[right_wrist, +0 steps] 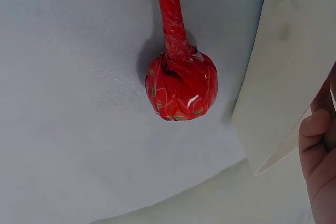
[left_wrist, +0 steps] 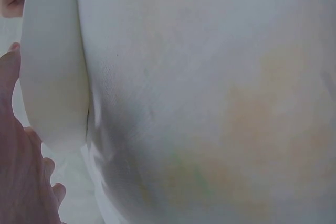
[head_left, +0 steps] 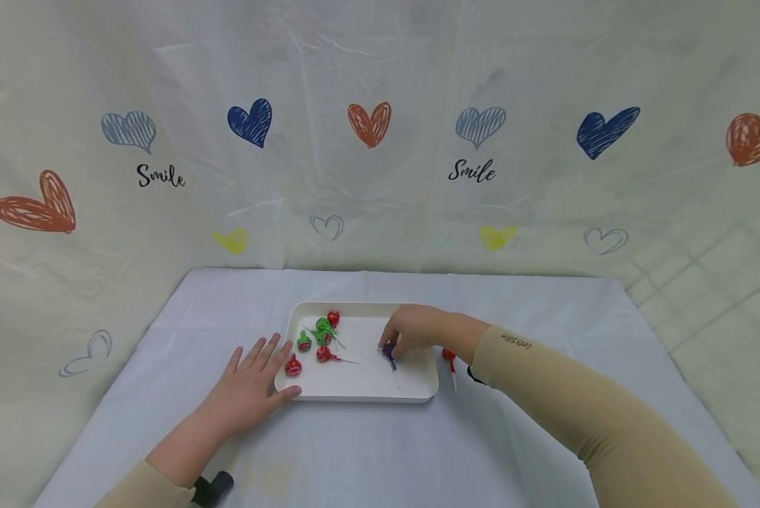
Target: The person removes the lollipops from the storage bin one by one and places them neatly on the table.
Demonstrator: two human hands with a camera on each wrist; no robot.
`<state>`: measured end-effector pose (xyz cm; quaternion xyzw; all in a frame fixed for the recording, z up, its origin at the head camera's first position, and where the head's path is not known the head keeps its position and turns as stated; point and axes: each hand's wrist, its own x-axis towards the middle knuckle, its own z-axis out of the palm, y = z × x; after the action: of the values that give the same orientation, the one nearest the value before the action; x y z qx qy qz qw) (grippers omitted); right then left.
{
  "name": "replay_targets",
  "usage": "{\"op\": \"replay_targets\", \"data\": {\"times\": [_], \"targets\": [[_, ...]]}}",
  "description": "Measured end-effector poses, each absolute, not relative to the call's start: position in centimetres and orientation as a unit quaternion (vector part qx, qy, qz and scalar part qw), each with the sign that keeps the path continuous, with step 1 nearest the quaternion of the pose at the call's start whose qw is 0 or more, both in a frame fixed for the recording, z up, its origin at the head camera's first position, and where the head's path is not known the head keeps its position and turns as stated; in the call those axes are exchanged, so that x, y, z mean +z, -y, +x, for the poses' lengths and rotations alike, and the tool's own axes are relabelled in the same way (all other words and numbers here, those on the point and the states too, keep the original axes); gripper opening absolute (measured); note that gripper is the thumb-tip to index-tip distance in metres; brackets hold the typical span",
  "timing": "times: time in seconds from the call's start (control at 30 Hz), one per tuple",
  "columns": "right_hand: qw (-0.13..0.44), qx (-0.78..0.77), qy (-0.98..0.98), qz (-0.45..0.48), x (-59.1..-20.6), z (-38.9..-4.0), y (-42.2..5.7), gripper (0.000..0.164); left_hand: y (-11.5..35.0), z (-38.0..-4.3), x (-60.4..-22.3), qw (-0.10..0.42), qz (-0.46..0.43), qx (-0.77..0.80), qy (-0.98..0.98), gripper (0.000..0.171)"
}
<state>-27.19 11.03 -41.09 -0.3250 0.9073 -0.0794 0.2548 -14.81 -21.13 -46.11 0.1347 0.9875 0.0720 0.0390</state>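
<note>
A white tray (head_left: 360,386) lies on the table. My left hand (head_left: 246,388) rests at its left end with fingers spread, the thumb on the front rim. Over the tray's right part, my right hand (head_left: 415,328) pinches a purple-wrapped lollipop (head_left: 389,352), its stick pointing down toward me; the fingers partly cover its head. At the tray's left side lie green lollipops (head_left: 304,342) and red lollipops (head_left: 324,353), some overlapping. Just outside the right rim lies another red lollipop (right_wrist: 184,90), below my right wrist. In the left wrist view the left hand (left_wrist: 21,171) touches the tray wall.
A white cloth (head_left: 329,451) covers the table. Behind it hangs a pale curtain (head_left: 418,204) printed with hearts and the word Smile. A black strapped device (head_left: 213,488) is on my left wrist.
</note>
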Motion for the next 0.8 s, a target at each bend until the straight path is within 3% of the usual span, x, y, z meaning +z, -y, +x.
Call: {"op": "replay_targets", "data": {"times": [0.37,0.8], "targets": [[0.252,-0.094,-0.906,-0.326,-41.3,-27.3,-11.3,0.020,21.1,-14.9,-46.4,0.042,0.133,0.077,-0.987,0.094],[0.227,-0.139,-0.905,-0.332,-39.1,-27.7,-12.6,0.026,21.2,-14.8,-46.2,0.034,0.135,0.079,-0.987,0.091]]}}
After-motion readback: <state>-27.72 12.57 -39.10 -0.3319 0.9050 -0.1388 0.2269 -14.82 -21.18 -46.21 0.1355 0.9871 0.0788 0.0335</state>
